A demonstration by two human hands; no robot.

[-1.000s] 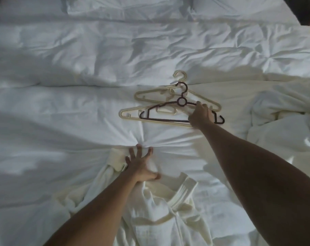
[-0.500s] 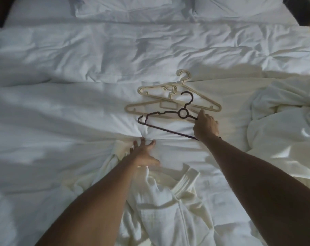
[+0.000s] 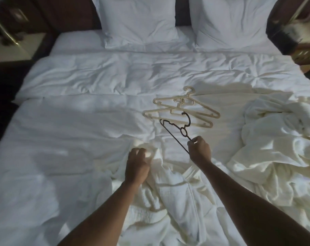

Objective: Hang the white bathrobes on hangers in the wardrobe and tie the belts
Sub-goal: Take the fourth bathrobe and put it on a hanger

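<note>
A white bathrobe (image 3: 173, 190) lies crumpled on the bed's near edge. My left hand (image 3: 137, 161) grips a bunch of its fabric near the collar. My right hand (image 3: 199, 150) holds one end of a thin dark hanger (image 3: 175, 132), lifted off the bed and tilted, its hook pointing away. Two cream plastic hangers (image 3: 182, 112) lie overlapped on the duvet just beyond it. A second white bathrobe (image 3: 275, 148) sits in a heap at the right.
The bed's white duvet (image 3: 79, 121) spreads wide to the left. Two white pillows (image 3: 138, 22) lean against the dark headboard. A bedside table (image 3: 10, 45) stands at the far left, and another piece of furniture (image 3: 305, 52) at the far right.
My right hand has lifted the dark hanger off the cream ones and pulled it toward me. My left hand went from spread flat to gripping the robe fabric. The view tilted up.
</note>
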